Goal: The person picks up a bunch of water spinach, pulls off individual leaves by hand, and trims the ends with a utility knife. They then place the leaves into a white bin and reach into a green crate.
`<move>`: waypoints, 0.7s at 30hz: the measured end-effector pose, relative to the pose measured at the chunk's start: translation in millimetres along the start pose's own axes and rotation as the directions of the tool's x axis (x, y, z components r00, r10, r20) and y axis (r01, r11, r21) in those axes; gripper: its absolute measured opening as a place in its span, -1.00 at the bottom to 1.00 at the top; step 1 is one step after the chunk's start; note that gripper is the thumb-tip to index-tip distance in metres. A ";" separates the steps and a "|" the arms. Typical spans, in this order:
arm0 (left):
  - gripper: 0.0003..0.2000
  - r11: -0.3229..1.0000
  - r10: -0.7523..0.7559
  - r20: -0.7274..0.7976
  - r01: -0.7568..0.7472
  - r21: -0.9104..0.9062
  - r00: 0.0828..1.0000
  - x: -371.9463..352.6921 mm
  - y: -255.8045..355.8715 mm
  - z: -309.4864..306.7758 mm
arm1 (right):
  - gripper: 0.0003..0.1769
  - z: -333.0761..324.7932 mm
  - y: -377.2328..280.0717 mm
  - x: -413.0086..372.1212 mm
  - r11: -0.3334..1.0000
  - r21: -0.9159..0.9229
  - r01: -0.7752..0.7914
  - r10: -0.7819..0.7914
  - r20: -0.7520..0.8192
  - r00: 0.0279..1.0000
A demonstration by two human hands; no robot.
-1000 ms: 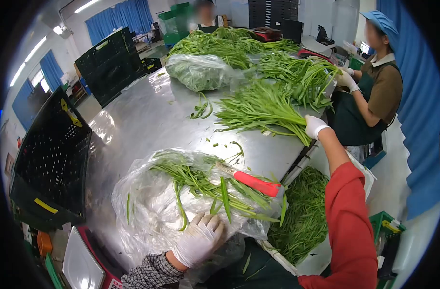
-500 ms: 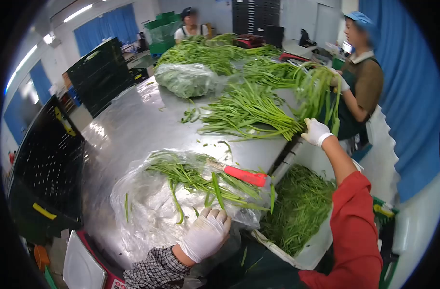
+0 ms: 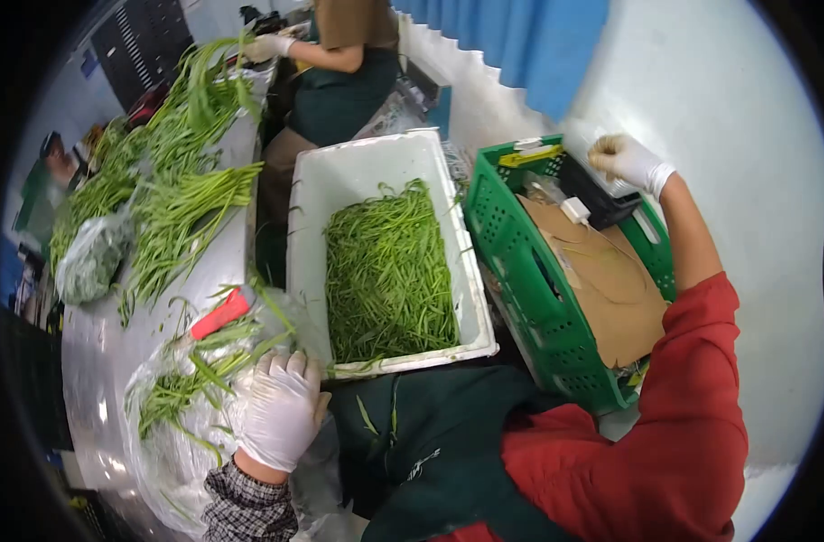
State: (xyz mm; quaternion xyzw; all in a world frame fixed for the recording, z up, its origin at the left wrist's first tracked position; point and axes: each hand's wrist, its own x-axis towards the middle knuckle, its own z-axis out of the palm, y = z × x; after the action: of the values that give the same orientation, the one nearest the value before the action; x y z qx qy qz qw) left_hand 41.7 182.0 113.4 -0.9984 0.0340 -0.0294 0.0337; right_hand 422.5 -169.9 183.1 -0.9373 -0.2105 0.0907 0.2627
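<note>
My left hand [image 3: 281, 411], in a white glove, lies with fingers stretched on a clear plastic bag [image 3: 150, 452]. Beside its fingertips are loose leafy green stems [image 3: 181, 395] and a knife with a red handle [image 3: 220, 314]. My right hand [image 3: 630, 164], also gloved and with stained fingertips, is raised above the green crate [image 3: 543, 294]. Its fingers are curled in; whether they hold anything is hidden. Inside the crate are a brown cardboard sheet [image 3: 597, 289], a black box [image 3: 595, 191] and a small white block [image 3: 574, 210].
A white foam box [image 3: 308, 262] holding cut greens [image 3: 389, 271] stands between table and crate. On the metal table [image 3: 87, 361] lie a bundle of long stems [image 3: 190, 212] and a bag of greens [image 3: 94, 257]. A co-worker's gloved hand [image 3: 269, 47] touches greens at the far end.
The view has swung right, bringing the whole foam box and the crate into sight. My right hand has left the stem bundle for the space above the crate. My left hand stays at the bag.
</note>
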 end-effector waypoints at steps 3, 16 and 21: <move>-0.60 0.998 0.060 -0.016 -0.059 0.033 0.998 25.4 11.0 7.3 | -0.76 10.5 52.3 -18.3 0.954 -0.060 -0.294 0.300 0.138 0.944; -0.67 0.971 -0.166 0.408 0.221 -0.092 0.898 76.0 9.8 156.1 | -0.31 117.9 125.5 -14.6 0.985 -0.164 -0.057 0.084 0.164 0.983; -0.65 0.713 -0.436 0.526 0.637 -0.294 0.730 40.0 -10.3 202.3 | -0.27 144.4 124.2 -10.1 0.982 -0.185 -0.045 0.071 0.136 0.988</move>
State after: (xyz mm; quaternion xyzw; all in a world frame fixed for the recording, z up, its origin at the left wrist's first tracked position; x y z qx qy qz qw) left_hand 94.6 202.7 -85.2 -0.9231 -0.2672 0.1857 -0.2052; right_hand 416.0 -204.8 -4.3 -0.9541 -0.2086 0.1454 0.1580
